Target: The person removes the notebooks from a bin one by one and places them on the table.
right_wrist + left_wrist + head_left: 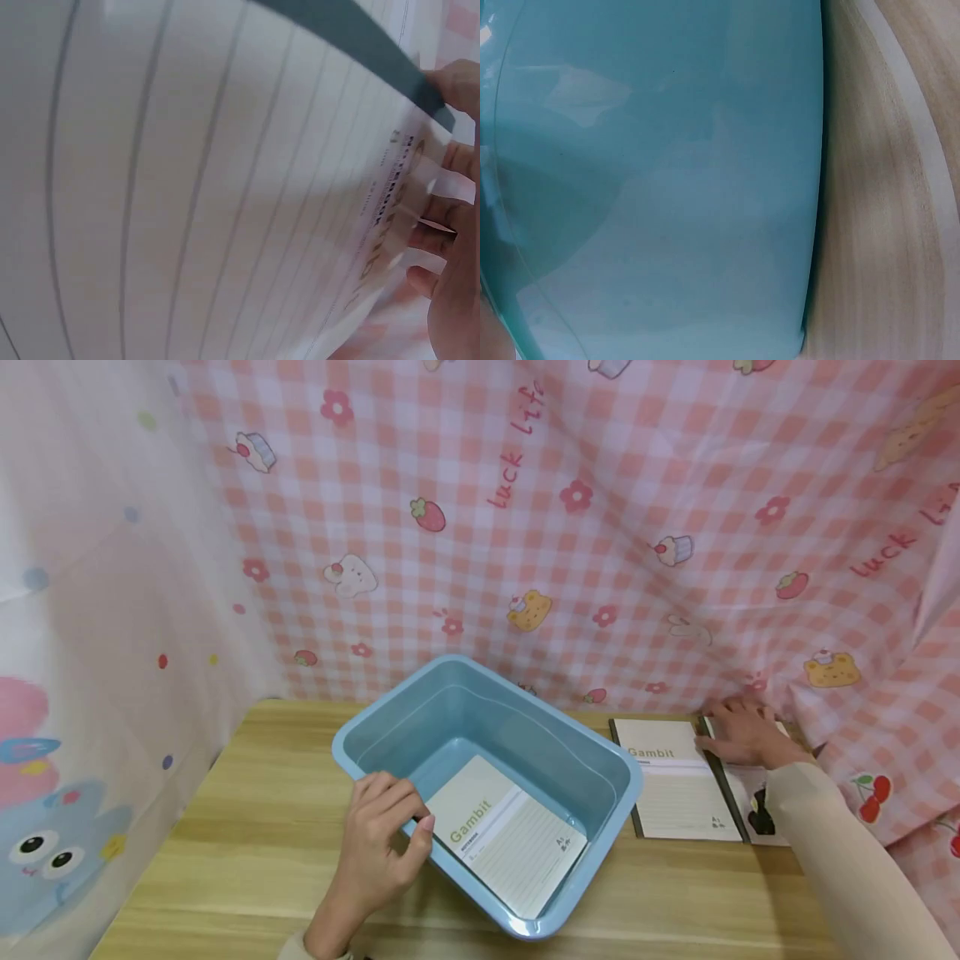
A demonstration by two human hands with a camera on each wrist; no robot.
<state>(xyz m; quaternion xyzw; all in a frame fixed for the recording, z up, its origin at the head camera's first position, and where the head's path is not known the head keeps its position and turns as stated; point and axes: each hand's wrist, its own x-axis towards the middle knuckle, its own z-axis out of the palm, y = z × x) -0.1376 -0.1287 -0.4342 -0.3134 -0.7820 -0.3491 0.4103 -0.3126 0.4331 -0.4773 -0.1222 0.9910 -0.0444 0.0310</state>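
Left grip (386, 831) holds one basin (517, 727), right grip (745, 737) touches one of three notebooks (750, 778).

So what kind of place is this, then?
Perhaps a makeshift tabletop workspace indoors: a wood-grain table, pink gingham cloth hanging behind it, and a blue plastic basin holding a Gambit notebook.

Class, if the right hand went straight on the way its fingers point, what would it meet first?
Likely the pink checked cloth: in the head view, the right hand points towards it near the back edge of the table, though depth there is unclear.
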